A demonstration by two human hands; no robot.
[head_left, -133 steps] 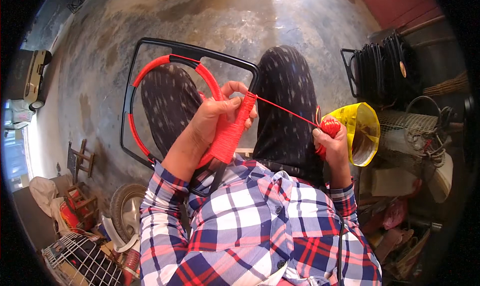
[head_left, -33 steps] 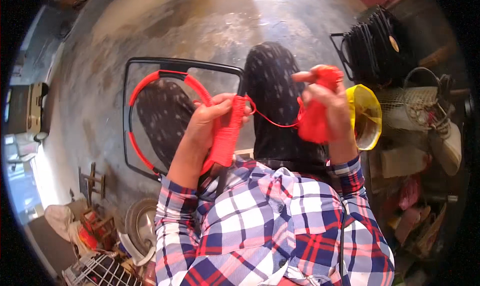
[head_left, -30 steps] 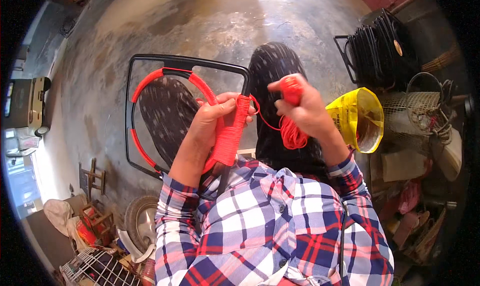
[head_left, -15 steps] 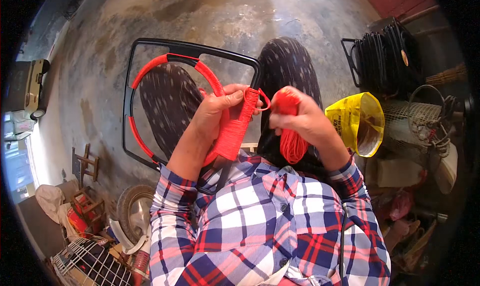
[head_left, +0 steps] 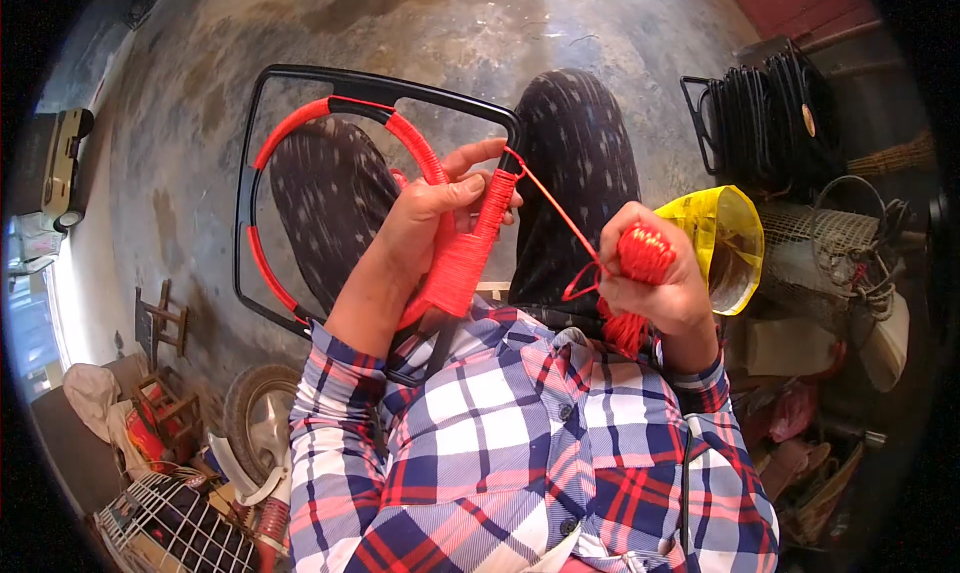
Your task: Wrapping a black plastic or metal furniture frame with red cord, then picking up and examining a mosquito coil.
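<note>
A rectangular black metal frame with a ring inside it rests across my lap. Red cord is wound around parts of the ring and, in a dense band, along the frame's right side. My left hand is closed around that wrapped side, its fingers partly hidden behind it. In my right hand a bundle of red cord is gripped, its loose strands hanging below the fist. A straight strand runs from the upper end of the wrapping to the bundle, with a small loop beside the fist.
A yellow bag stands open just beyond my right hand. Several black folded frames are stacked at the far right, near a wire mesh basket. On the left are a wheel, a small wooden stool and a white wire rack.
My right hand has moved right and down with the cord bundle, and the strand to the frame is now drawn out straight. My left hand keeps its hold on the frame.
</note>
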